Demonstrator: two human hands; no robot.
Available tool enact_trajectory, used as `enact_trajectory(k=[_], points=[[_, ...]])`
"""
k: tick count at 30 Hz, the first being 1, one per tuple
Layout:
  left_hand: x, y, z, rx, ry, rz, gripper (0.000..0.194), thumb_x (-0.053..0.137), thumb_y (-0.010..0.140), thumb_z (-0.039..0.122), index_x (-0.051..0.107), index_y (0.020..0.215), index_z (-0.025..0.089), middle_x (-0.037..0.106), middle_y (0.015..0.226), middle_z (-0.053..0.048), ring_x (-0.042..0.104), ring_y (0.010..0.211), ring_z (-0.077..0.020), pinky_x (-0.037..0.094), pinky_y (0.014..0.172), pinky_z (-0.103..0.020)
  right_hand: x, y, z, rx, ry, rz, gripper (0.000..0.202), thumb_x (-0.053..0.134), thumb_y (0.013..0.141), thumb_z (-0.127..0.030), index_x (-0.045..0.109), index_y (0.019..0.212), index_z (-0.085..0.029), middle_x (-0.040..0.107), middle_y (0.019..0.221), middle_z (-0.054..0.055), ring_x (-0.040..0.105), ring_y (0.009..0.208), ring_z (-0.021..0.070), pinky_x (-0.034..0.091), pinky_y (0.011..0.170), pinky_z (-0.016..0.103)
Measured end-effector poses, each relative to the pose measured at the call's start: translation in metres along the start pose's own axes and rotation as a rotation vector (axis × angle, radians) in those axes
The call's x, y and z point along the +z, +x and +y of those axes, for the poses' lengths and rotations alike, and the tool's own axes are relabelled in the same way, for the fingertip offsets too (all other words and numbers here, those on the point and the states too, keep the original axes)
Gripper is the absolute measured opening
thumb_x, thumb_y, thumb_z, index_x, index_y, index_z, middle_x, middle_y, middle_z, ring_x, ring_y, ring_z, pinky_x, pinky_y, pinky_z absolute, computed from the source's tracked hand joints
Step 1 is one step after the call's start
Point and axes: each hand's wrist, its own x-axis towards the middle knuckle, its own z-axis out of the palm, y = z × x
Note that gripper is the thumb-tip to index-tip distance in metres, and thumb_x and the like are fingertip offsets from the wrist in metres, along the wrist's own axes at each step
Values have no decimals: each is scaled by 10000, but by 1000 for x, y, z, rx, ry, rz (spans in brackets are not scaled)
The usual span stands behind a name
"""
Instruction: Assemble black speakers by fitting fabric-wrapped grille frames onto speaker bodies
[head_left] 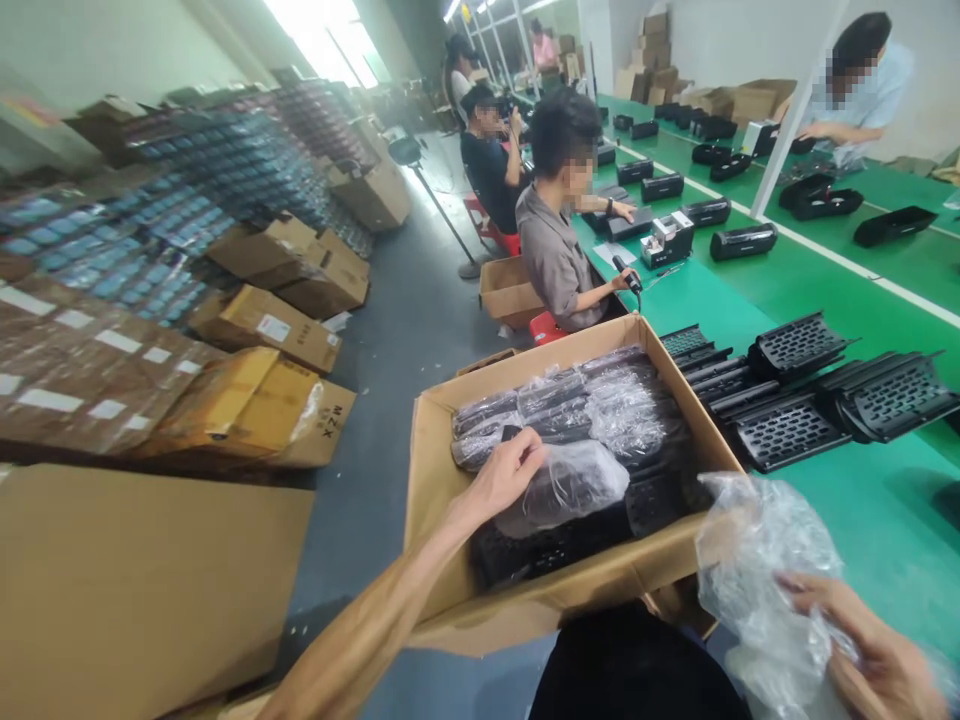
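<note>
In the head view an open cardboard box (442, 625) holds rows of black plastic shells, many wrapped in clear film. My left hand (510, 470) reaches over it, fingertips pinched on a clear plastic bag (581, 485). Below that bag lie bare black perforated shells (555, 550). At the lower right, outside the box, my right hand (862, 640) grips a crumpled bunch of clear plastic bags (772, 550). My right fingers are partly hidden by the film.
Black perforated shells (795, 430) lie on the green table (877, 530) right of the box. A seated co-worker (562, 240) holds a power screwdriver (630, 280) beyond it. Cardboard cartons (255, 410) and a large cardboard sheet (135, 590) stand on the left.
</note>
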Motion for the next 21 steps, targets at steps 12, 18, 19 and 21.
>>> enact_trajectory(k=[12, 18, 19, 21], points=[[-7, -6, 39, 211, 84, -104, 371, 365, 1037, 383, 501, 733, 219, 477, 628, 24, 463, 583, -145, 351, 616, -283, 15, 22, -51, -64, -16, -329, 533, 570, 916, -598, 694, 1354, -320, 756, 1223, 90, 738, 1036, 347, 586, 892, 405], [-12, 10, 48, -35, -226, -23, 406, 587, 904, 520, 527, 656, 205, 487, 597, 35, 443, 590, -133, 337, 561, -249, 22, 26, -85, -23, -32, -490, 465, 620, 899, -662, 763, 1131, -285, 738, 843, 53, 688, 760, 268, 558, 695, 333], [-10, 12, 48, -65, -335, -2, 420, 653, 859, 540, 532, 644, 200, 494, 600, 37, 447, 588, -128, 342, 549, -239, 24, 28, -90, -43, -14, -530, 478, 571, 923, -693, 754, 948, -252, 696, 786, 45, 650, 722, 241, 527, 662, 314], [-6, 17, 48, -227, -580, 116, 455, 797, 747, 530, 517, 618, 194, 460, 577, 58, 417, 535, -99, 316, 492, -211, 29, 33, -97, -85, 19, -581, 618, 461, 958, -749, 551, 648, -222, 573, 679, 23, 544, 645, 190, 447, 605, 290]])
